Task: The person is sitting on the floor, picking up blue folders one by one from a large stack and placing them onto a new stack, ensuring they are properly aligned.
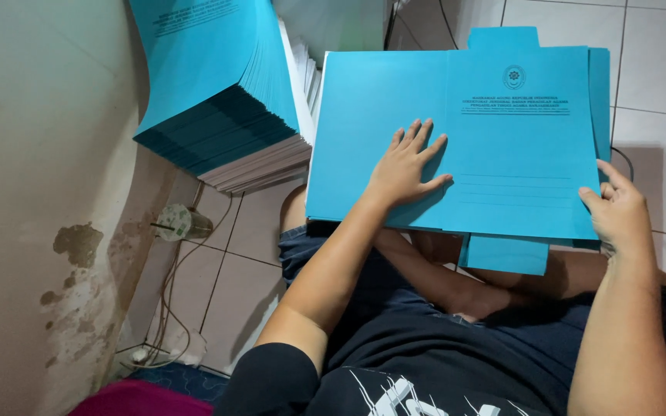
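A blue card folder (502,162) lies spread open across my lap, printed side up, with flaps sticking out at its top and bottom edges. My left hand (408,166) rests flat on its left half, fingers spread, pressing down near the centre fold. My right hand (617,206) grips the folder's right edge, thumb on top and fingers curled beneath. More blue sheets show under the folder along its right side.
A tall stack of blue folders (217,92) with white sheets beneath leans at the upper left. A stained wall (48,231) stands on the left, with a small round fitting (175,222) and cables (167,308) by the tiled floor (657,69).
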